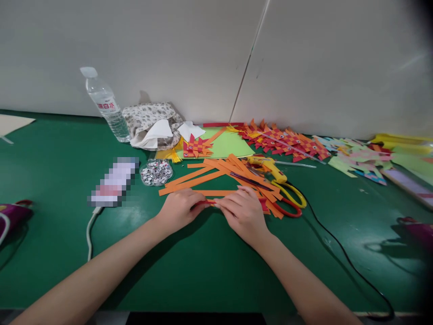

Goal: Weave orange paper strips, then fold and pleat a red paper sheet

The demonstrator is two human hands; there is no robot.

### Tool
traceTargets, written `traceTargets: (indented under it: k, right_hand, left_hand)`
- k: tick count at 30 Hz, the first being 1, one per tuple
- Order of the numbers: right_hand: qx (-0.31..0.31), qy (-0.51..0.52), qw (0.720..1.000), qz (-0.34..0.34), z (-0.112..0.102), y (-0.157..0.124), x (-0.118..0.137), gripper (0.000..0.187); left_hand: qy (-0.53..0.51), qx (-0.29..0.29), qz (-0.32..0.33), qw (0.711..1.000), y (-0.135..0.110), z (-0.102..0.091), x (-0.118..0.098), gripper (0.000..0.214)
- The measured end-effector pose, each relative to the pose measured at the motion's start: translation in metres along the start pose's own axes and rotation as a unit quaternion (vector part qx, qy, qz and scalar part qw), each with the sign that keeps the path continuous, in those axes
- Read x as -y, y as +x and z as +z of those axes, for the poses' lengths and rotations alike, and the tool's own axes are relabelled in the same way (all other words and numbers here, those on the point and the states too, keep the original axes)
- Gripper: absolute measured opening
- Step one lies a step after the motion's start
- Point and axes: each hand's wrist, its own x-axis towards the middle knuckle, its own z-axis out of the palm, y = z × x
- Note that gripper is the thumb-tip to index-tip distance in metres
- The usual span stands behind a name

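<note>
My left hand (181, 207) and my right hand (244, 211) meet close together over the front of the green table. Between them runs a red and orange paper strip (209, 202), pinched by the fingers of both hands and partly covered by them. Just beyond lies a loose pile of orange paper strips (196, 175). Scissors (292, 212) with red and yellow handles rest beside my right hand, their blades hidden. A dark, slim pointed tool (250, 179) lies across the strips.
Behind the strips are a yellow glue gun (269, 167), woven paper fish (287, 142), and green paper (233, 142). Googly eyes (156, 173), a phone (117, 183), a water bottle (106, 106) and a tissue pouch (152, 119) stand left. A black cable (338, 241) crosses the right side.
</note>
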Motion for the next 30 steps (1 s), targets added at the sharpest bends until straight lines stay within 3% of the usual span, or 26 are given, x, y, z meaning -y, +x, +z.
traceTargets:
  k: [9,15,21,30]
  right_hand:
    - [0.030,0.011,0.999,-0.008,0.003,-0.001,-0.002,0.016]
    - [0.076,-0.021,0.997,-0.009,0.000,0.001,-0.026,0.023]
    - [0.060,0.018,0.997,0.042,-0.002,0.001,-0.035,0.010]
    - [0.037,0.054,0.996,0.054,0.003,0.000,-0.023,0.016]
  left_hand:
    - [0.030,0.020,0.043,0.998,0.001,-0.004,-0.003,0.037]
    - [0.030,0.012,0.003,0.999,0.001,-0.007,0.012,0.030]
    - [0.058,0.007,-0.003,0.998,0.002,-0.010,0.019,0.030]
    - [0.154,0.017,0.037,0.987,0.003,-0.011,0.007,0.025]
